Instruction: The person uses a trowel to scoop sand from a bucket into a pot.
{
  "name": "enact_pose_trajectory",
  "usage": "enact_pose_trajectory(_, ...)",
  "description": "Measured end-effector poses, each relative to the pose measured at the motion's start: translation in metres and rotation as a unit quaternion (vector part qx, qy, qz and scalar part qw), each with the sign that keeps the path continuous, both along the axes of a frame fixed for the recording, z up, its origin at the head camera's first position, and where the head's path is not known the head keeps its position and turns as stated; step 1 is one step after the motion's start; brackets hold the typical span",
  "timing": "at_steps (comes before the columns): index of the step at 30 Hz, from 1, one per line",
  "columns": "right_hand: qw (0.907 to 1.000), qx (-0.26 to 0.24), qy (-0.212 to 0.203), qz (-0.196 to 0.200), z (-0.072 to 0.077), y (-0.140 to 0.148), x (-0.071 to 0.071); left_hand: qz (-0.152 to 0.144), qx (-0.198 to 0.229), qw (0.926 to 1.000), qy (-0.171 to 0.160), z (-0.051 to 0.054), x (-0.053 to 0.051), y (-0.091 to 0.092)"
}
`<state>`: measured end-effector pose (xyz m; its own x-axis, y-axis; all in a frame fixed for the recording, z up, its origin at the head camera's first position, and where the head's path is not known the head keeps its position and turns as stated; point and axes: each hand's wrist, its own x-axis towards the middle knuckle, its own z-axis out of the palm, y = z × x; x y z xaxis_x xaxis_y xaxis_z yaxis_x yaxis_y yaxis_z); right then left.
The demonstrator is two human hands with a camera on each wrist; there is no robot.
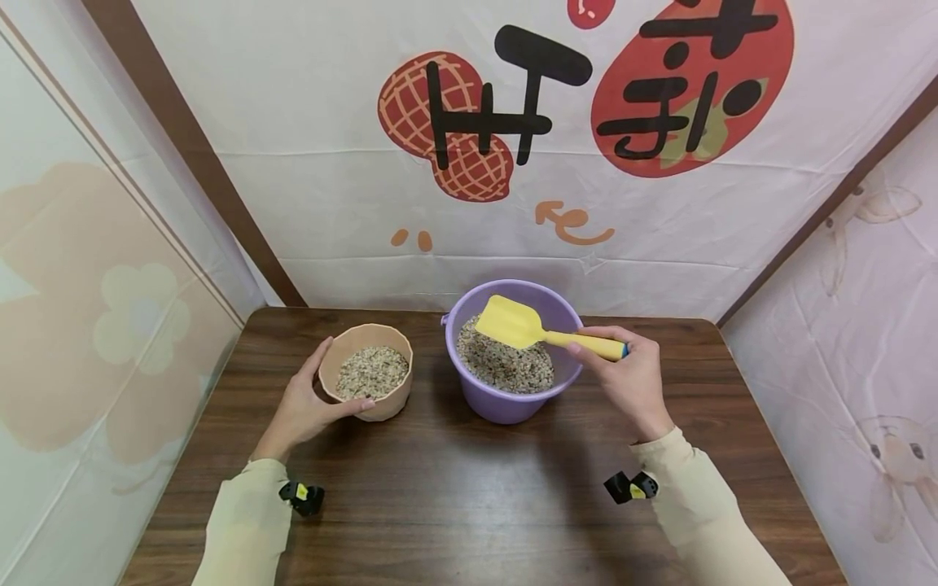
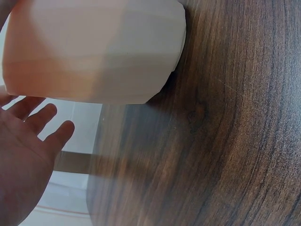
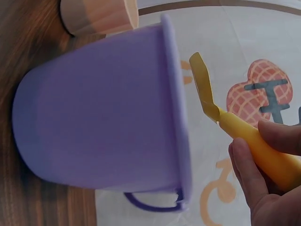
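Note:
My right hand (image 1: 626, 376) grips the handle of a yellow toy shovel (image 1: 513, 321), whose blade hangs over the mouth of a purple bucket (image 1: 506, 411). Coarse grey-brown gravel (image 1: 506, 366) fills the lower part of the bucket. In the right wrist view the shovel (image 3: 203, 82) is side-on, apart from the bucket's rim. On the left, my left hand (image 1: 304, 407) holds a peach-coloured pot (image 1: 392, 403), thumb at the front rim and fingers round its far left side. Lighter gravel (image 1: 372, 372) lies inside the pot. The left wrist view shows the pot's wall (image 2: 94, 52) close up.
Both containers stand near the back edge of a dark wooden table (image 1: 447, 505). A white printed cloth (image 1: 315, 203) hangs just behind it, with more cloth at both sides. The bucket's purple carrying handle (image 3: 150, 206) hangs at its far side. Each wrist wears a small black camera.

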<state>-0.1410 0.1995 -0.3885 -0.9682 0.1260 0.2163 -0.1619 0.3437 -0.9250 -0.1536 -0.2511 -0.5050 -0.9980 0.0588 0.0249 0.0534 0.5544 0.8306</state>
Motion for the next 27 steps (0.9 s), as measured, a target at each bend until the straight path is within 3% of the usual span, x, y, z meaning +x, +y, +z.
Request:
enact_pose_trajectory(8,0.9991,-0.002,-0.033,-0.027,-0.010,0.007,0.000,-0.001,0.000,1.0000,-0.001,0.000,0.000,0.000)
enact_pose_trajectory(17,0.9989,0.015,-0.031,-0.033,-0.012,0.011,0.000,-0.002,-0.013,0.9999,-0.003,0.002,-0.001,-0.001)
enact_pose_trajectory(27,0.9990,0.015,-0.027,-0.033,-0.014,0.013,0.000,-0.015,-0.032,0.9988,0.033,0.015,-0.006,0.001)
